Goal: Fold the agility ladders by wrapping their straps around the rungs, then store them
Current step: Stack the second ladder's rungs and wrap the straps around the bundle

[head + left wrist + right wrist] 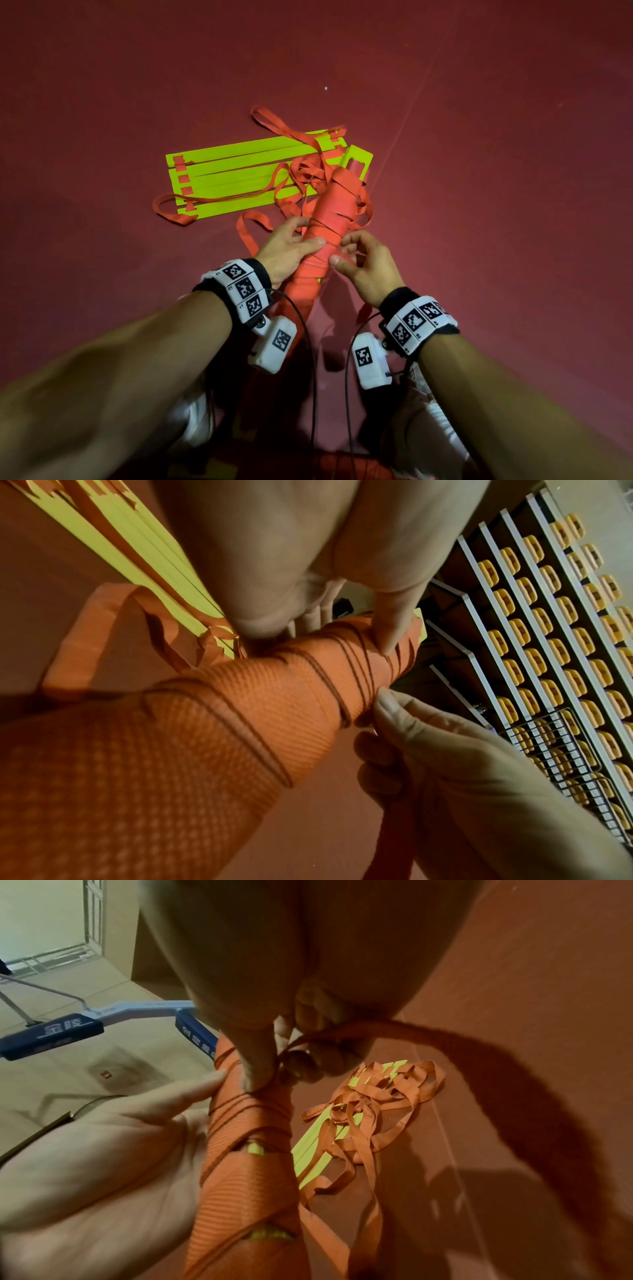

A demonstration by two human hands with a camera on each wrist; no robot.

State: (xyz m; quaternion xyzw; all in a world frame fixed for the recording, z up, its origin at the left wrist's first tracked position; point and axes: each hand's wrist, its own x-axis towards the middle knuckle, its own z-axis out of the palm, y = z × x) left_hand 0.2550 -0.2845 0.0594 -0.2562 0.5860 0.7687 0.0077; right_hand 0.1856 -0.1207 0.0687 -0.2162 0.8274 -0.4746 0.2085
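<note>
Left hand (291, 245) grips wrapped ladder bundle (329, 219); right hand (364, 263) pinches its strap (342, 1034).

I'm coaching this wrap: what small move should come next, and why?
Probably pull the strap taut and lay one more turn round the wrapped bundle: the right hand pinches it beside the last turn, the left hand steadies the bundle.

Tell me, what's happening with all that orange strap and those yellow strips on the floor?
A person is bundling an agility ladder. The left hand grips the wrapped bundle while the right hand pinches the loose strap against it. A second ladder lies on the red floor, its strap in a tangle.
</note>
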